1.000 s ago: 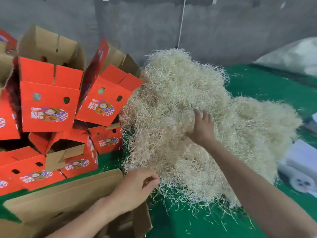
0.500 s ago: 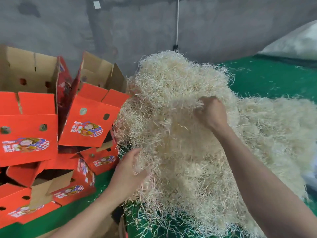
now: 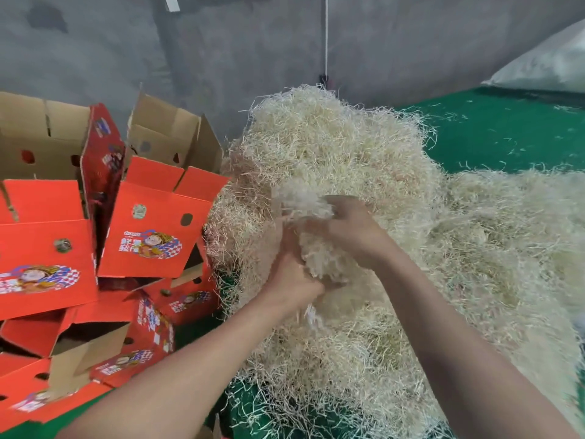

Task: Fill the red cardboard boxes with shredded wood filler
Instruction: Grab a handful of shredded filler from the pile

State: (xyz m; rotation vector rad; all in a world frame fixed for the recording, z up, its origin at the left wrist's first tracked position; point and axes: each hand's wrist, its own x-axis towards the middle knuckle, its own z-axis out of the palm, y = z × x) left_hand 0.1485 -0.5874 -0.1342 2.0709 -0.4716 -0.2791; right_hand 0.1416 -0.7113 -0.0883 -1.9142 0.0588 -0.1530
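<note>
Fingers of the right hand [image 3: 353, 237] are curled down over a clump of shredded wood filler [image 3: 316, 261], gripping it from the top & far side. Fingers of the left hand [image 3: 292, 280] wrap the same clump from below/near side. There's motion blur there, so the exact finger lay can't be told. The hands are nearly touching w/ the clump between them, and strands hang out under the left palm.

The clump sits against the front of the big filler pile [image 3: 364, 147], which lies on the green table cover [image 3: 506, 134] & spreads to the right edge of view.

Left of the pile, touching it, is a heap of red cardboard boxes [image 3: 152, 229], flaps open, stacked at odd angles. The top ones tilt w/ printed fronts toward the camera & brown inner flaps up; their insides are hidden from this angle. One lower box [image 3: 152, 321] lies on its side w/ its mouth toward the camera: brown cardboard & shadow show inside.

Behind is a grey wall [image 3: 253, 42] w/ a thin white cord [image 3: 326, 36] hanging down it, & a white bag [image 3: 544, 64] at far right.
</note>
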